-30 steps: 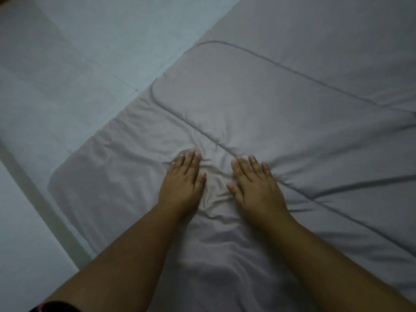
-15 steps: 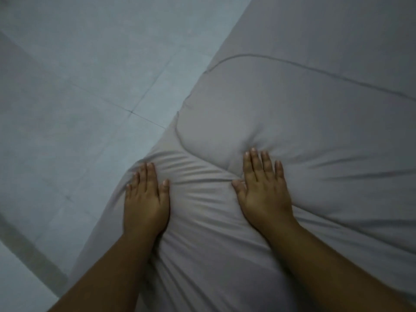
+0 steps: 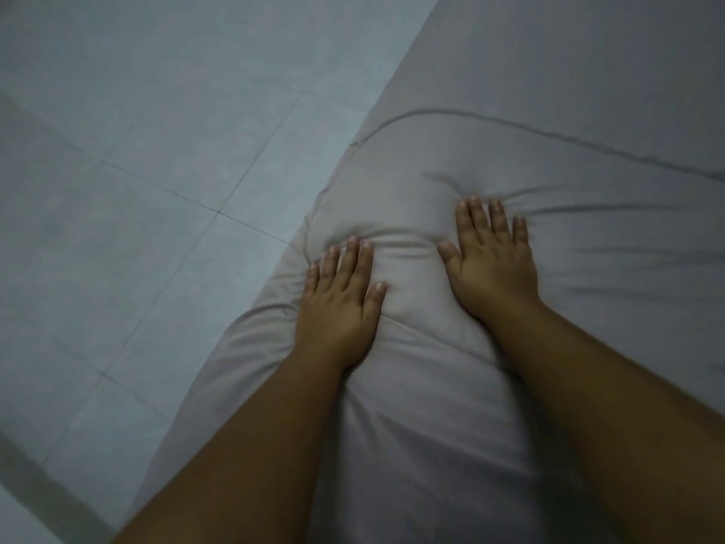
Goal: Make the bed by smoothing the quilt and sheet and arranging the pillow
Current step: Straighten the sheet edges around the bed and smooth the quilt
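Left hand (image 3: pixel 338 308), right hand (image 3: pixel 492 265) flat, fingers spread, pressing quilt (image 3: pixel 412 445); hands slid forward, closer together than before.

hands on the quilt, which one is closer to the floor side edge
The left hand: it lies flat by the rounded edge of the quilt, beside the floor, while the right hand presses farther in.

Flat quilt (image 3: pixel 569 72) ahead and right, passable (low creases only); quilt edge drops left to tiled floor (image 3: pixel 137 151).
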